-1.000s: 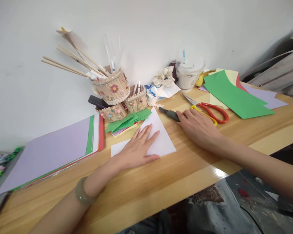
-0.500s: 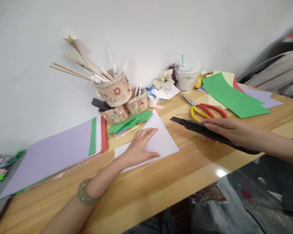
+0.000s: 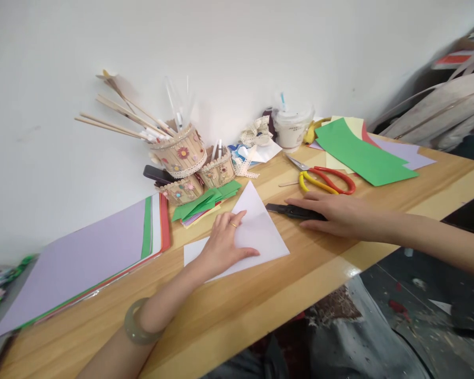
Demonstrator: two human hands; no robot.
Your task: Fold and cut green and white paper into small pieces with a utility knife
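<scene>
My left hand (image 3: 221,242) rests on a folded sheet of white paper (image 3: 263,229), thumb and fingers apart. A green bangle circles that wrist and a ring sits on one finger. To the right of the paper, a black utility knife (image 3: 291,210) lies low at the table surface, its blade end pointing at the paper's edge. My right hand (image 3: 335,215) covers the knife's rear part, with its thumb on the near side and fingers on the far side. Just behind that hand are scissors (image 3: 326,179) with red and yellow handles.
Stacked coloured paper (image 3: 90,258) lies at the left. Behind the white paper stand decorated pen holders (image 3: 177,150) and small green paper pieces (image 3: 205,202). A lidded cup (image 3: 292,129) is by the wall; green paper (image 3: 363,152) lies on other sheets at the right.
My right hand has lowered the utility knife from above the table to its surface, beside the white paper. My left hand stays on the paper. The view has shifted slightly.
</scene>
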